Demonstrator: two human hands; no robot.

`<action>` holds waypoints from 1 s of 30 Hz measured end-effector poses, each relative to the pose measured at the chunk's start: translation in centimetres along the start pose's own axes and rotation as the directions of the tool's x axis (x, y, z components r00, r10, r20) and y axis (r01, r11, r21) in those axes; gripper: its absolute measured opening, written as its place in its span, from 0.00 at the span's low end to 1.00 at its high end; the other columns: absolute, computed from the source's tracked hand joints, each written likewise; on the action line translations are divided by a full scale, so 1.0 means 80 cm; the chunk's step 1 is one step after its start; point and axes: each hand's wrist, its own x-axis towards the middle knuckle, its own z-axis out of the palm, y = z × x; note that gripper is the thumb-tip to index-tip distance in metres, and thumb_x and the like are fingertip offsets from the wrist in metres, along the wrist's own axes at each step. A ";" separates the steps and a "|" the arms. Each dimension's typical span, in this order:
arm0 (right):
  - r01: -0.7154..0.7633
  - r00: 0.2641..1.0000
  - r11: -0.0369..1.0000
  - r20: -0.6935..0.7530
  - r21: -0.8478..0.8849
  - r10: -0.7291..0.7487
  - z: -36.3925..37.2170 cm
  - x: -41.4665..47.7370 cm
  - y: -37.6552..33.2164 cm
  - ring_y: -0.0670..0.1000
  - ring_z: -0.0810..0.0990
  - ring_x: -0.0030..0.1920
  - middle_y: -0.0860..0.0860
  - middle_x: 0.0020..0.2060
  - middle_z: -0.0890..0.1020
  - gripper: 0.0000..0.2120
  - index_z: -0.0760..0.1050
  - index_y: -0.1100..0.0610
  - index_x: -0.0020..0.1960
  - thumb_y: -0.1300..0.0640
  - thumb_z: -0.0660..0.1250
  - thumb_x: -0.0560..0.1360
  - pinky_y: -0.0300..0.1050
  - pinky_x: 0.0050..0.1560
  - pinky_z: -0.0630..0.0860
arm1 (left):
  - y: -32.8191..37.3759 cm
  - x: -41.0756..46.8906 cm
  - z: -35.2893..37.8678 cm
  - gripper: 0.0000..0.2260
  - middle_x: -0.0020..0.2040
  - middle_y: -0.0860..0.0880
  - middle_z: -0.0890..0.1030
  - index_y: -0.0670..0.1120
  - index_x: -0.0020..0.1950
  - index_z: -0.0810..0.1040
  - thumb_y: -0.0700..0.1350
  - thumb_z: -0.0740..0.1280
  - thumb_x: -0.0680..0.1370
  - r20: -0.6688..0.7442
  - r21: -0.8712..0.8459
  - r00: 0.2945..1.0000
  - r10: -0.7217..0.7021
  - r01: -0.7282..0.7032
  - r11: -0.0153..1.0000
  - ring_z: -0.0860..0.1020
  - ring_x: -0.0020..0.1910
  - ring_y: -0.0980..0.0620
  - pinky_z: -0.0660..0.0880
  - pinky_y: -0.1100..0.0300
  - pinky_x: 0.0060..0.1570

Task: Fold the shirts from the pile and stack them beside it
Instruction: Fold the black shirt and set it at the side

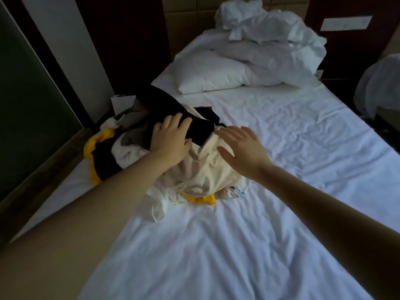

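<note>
A loose pile of shirts (201, 172) lies on the left side of the bed: a cream shirt on top at the front, a black shirt (194, 124) at the back, yellow cloth (95, 146) at the left and front edges. My left hand (168, 139) rests on the pile with its fingers spread over the black shirt. With straight fingers my right hand (240, 148) hovers over or touches the cream shirt, gripping nothing.
The white bed sheet (270, 213) stretches to the right and front of the pile. A pillow (212, 72) and a crumpled white duvet (270, 40) lie at the head. The bed's left edge runs beside a dark wall and floor (43, 161).
</note>
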 end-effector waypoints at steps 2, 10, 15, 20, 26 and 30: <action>0.002 1.000 1.000 -0.020 0.020 -0.002 0.009 -0.005 -0.001 0.57 0.75 0.64 0.55 0.61 0.79 0.24 0.74 0.59 0.65 0.48 0.56 0.75 0.56 0.65 0.64 | -0.001 -0.003 0.010 0.22 0.70 0.43 0.66 0.46 0.73 0.62 0.48 0.61 0.80 0.127 -0.034 0.984 -0.122 0.127 0.991 0.65 0.68 0.42 0.66 0.49 0.60; -0.102 0.994 0.992 0.055 0.070 0.098 -0.001 -0.018 -0.020 0.53 0.67 0.70 0.51 0.69 0.71 0.20 0.69 0.55 0.69 0.50 0.60 0.79 0.45 0.66 0.57 | -0.007 -0.018 -0.003 0.07 0.47 0.44 0.81 0.39 0.49 0.80 0.40 0.64 0.78 0.207 -0.488 0.940 -0.271 0.339 0.804 0.77 0.49 0.45 0.73 0.56 0.49; -0.222 0.973 0.961 0.095 0.166 0.209 -0.027 -0.029 -0.051 0.52 0.71 0.65 0.50 0.64 0.76 0.19 0.70 0.53 0.68 0.49 0.59 0.79 0.44 0.63 0.61 | -0.003 -0.040 -0.060 0.10 0.35 0.52 0.73 0.45 0.37 0.72 0.41 0.66 0.78 0.279 -0.804 0.901 -0.332 0.408 0.432 0.70 0.37 0.56 0.69 0.68 0.36; -0.320 0.946 0.826 0.108 0.463 0.306 -0.055 -0.039 -0.093 0.50 0.73 0.62 0.49 0.63 0.74 0.26 0.62 0.50 0.73 0.46 0.62 0.77 0.45 0.61 0.69 | 0.011 -0.060 -0.130 0.04 0.45 0.48 0.75 0.44 0.49 0.76 0.42 0.63 0.80 0.318 -0.905 0.916 -0.244 0.369 0.210 0.73 0.47 0.52 0.70 0.64 0.47; -0.223 0.975 0.660 0.170 0.717 0.145 -0.098 -0.055 -0.126 0.51 0.66 0.70 0.48 0.71 0.64 0.46 0.48 0.48 0.76 0.50 0.74 0.69 0.52 0.69 0.66 | 0.023 -0.097 -0.188 0.08 0.49 0.44 0.74 0.46 0.49 0.72 0.41 0.55 0.83 0.357 -0.928 0.931 0.070 0.346 0.136 0.75 0.48 0.49 0.75 0.59 0.41; -0.139 0.988 0.644 0.151 0.752 0.037 -0.127 -0.082 -0.139 0.47 0.66 0.69 0.44 0.68 0.65 0.42 0.54 0.35 0.69 0.50 0.76 0.66 0.45 0.67 0.67 | 0.033 -0.128 -0.216 0.06 0.44 0.44 0.69 0.43 0.56 0.68 0.41 0.53 0.84 0.350 -0.937 0.927 0.136 0.345 0.062 0.67 0.32 0.52 0.61 0.67 0.19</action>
